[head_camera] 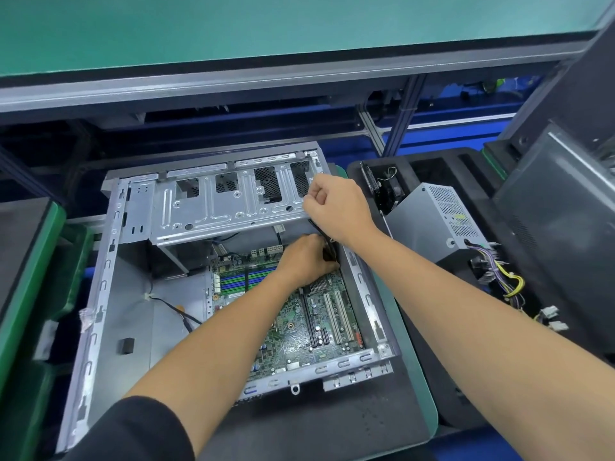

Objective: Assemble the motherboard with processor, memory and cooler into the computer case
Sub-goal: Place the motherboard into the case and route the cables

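Note:
An open silver computer case (pixel 109 277) lies on a dark mat, its drive cage (pixel 229 201) across the far end. The green motherboard (pixel 299 331) lies inside on the right, with blue and green memory slots (pixel 246 281) and white expansion slots (pixel 339 314). My left hand (pixel 306 261) reaches down to the board's far right corner, fingers curled round a black cable (pixel 324 236). My right hand (pixel 336 207) is fisted above the case's far right corner and grips the same cable higher up. Neither a processor nor a cooler can be seen.
To the right of the case a grey power supply (pixel 432 221) with coloured wires (pixel 509 281) leans in a black foam tray (pixel 429 171). Green bins (pixel 30 261) stand at the left. A black cable (pixel 176 311) lies on the case floor. A shelf frame runs overhead.

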A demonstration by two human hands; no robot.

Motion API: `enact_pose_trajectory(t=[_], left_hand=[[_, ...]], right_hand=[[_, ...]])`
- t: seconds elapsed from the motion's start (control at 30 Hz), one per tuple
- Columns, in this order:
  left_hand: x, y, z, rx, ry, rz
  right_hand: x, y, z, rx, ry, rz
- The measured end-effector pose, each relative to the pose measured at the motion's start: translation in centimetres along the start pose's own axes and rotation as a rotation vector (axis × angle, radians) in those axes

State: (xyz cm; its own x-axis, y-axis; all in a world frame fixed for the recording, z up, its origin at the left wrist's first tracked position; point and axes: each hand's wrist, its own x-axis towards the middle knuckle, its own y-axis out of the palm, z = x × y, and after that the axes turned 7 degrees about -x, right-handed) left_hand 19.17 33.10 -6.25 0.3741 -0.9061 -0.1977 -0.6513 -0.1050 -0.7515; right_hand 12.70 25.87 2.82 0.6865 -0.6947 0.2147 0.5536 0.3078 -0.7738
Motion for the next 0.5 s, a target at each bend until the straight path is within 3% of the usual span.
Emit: enact_pose_trajectory(t=[0.5], left_hand=[[0.12, 0.21, 0.31, -0.048, 0.010, -0.035]], right_hand=[[-0.09, -0.17, 0.18, -0.001, 0.009, 0.006]])
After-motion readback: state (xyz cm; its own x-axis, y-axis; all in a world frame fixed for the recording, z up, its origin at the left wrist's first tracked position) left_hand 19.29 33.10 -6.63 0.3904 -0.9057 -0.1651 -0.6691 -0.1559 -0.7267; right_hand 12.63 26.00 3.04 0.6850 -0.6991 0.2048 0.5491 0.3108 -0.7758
